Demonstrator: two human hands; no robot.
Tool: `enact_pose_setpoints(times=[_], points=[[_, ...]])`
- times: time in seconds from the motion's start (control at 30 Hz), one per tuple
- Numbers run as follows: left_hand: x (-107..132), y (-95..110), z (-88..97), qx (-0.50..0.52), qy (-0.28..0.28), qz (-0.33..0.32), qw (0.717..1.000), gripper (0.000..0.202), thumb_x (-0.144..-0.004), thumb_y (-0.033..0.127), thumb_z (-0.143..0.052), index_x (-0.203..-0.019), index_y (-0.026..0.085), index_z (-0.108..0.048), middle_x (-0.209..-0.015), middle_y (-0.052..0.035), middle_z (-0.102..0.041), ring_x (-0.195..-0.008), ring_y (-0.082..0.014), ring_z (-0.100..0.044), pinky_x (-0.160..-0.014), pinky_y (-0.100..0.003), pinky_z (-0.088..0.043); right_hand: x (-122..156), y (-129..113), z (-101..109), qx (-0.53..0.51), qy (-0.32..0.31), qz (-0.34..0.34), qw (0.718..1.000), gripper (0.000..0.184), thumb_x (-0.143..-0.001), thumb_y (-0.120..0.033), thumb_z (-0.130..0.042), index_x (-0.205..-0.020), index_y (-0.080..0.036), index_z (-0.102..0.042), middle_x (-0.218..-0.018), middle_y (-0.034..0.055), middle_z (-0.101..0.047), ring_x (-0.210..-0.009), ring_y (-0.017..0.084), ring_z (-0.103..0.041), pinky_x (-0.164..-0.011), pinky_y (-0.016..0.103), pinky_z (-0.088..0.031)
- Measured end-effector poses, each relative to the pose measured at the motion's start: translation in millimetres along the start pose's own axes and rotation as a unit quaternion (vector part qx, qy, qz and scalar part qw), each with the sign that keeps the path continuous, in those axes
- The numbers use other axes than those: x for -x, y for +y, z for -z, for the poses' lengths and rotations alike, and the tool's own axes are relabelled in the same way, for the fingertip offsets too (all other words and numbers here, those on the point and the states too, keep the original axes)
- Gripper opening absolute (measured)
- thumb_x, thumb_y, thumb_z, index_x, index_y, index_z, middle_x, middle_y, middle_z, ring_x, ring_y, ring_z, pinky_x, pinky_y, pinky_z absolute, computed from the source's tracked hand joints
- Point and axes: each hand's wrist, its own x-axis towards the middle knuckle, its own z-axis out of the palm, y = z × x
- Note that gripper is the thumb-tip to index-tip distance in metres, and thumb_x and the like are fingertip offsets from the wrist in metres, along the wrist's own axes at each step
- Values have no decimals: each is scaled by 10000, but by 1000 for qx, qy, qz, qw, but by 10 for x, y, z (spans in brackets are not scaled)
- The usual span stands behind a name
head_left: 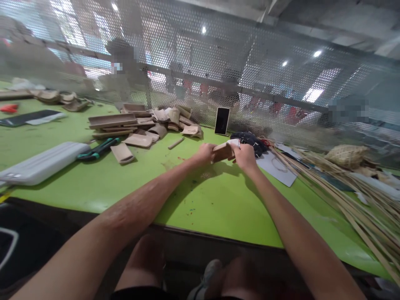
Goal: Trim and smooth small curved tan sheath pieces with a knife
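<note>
My left hand [205,153] grips one end of a split bamboo piece [221,154], held above the green table [218,204]. At the other end, my right hand [245,156] is closed around the piece too. A small white sheet [233,143], maybe paper, lies between my right fingers and the bamboo's top; its kind is unclear. A dark cloth bundle [254,142] is just behind my right hand. Left of my hands, a short bamboo stick [176,143] rests on the table.
Bamboo pieces [112,121] are heaped at back left. Nearer are green-handled pliers [99,150] and a long white case [46,162]. A phone [222,121] leans against the perforated metal screen [193,62]. Long bamboo strips [340,200] spread along the right.
</note>
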Motion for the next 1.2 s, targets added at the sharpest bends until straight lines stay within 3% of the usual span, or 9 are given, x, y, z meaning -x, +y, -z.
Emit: enact_pose_setpoints(times=[0.1, 0.27, 0.37, 0.5, 0.63, 0.77, 0.97, 1.2], points=[[-9, -14, -2, 12, 0, 3, 1000, 238, -802, 176, -535, -839, 85, -751, -654, -38, -647, -595, -120, -488, -605, -244, -358, -9, 37, -28, -65, -38, -40, 996, 446, -920, -459, -493, -633, -154, -647, -522, 85, -633, -460, 199, -626, -489, 273, -462], [14, 22, 28, 8, -3, -10, 1000, 246, -781, 170, -554, -878, 94, -766, -696, -50, -684, -635, -135, -528, -653, -249, -405, 8, -34, -58, 6, 40, 36, 999, 502, -929, -478, -463, -554, -171, -595, -513, 85, -617, -586, 223, -650, -534, 274, -450], [20, 57, 36, -1, -4, -10, 1000, 269, -786, 176, -556, -921, 92, -773, -732, -66, -700, -647, -144, -541, -674, -260, -423, 16, -73, -48, 33, 53, 47, 997, 504, -928, -460, -467, -535, -167, -586, -506, 87, -617, -620, 226, -655, -557, 269, -452], [0, 62, 14, -42, 0, 22, 999, 266, -783, 154, -550, -908, 74, -771, -743, -89, -704, -661, -157, -552, -688, -273, -436, 11, -49, -10, -1, -10, -24, 1000, 449, -927, -409, -479, -590, -156, -635, -520, 104, -652, -537, 219, -664, -519, 265, -472], [-27, 10, -21, -11, 7, 46, 999, 302, -800, 131, -508, -948, 58, -761, -773, -102, -715, -640, -155, -566, -652, -271, -439, -6, -11, 28, 27, -59, -64, 996, 391, -922, -335, -485, -640, -151, -683, -550, 117, -686, -533, 220, -684, -558, 270, -510], [-24, -11, -35, -26, 5, 17, 1000, 289, -812, 166, -532, -953, 66, -763, -792, -105, -726, -664, -162, -588, -689, -276, -458, -3, -32, 8, 82, -28, -29, 996, 425, -937, -339, -450, -645, -149, -694, -548, 122, -679, -647, 245, -714, -633, 276, -516], [26, 45, -18, -84, 9, -52, 995, 272, -805, 185, -555, -955, 114, -771, -822, -104, -741, -716, -178, -607, -751, -282, -474, -12, -47, -68, 78, 40, 30, 996, 472, -957, -382, -401, -650, -146, -671, -651, 149, -708, -723, 280, -705, -661, 318, -512], [-25, -13, 4, -31, 10, 25, 999, 285, -815, 164, -523, -931, 78, -769, -748, -83, -713, -644, -155, -572, -669, -268, -463, 39, -27, -2, -37, -76, -30, 996, 544, -953, -350, -383, -457, -203, -549, -406, 80, -583, -423, 204, -606, -493, 284, -493]])
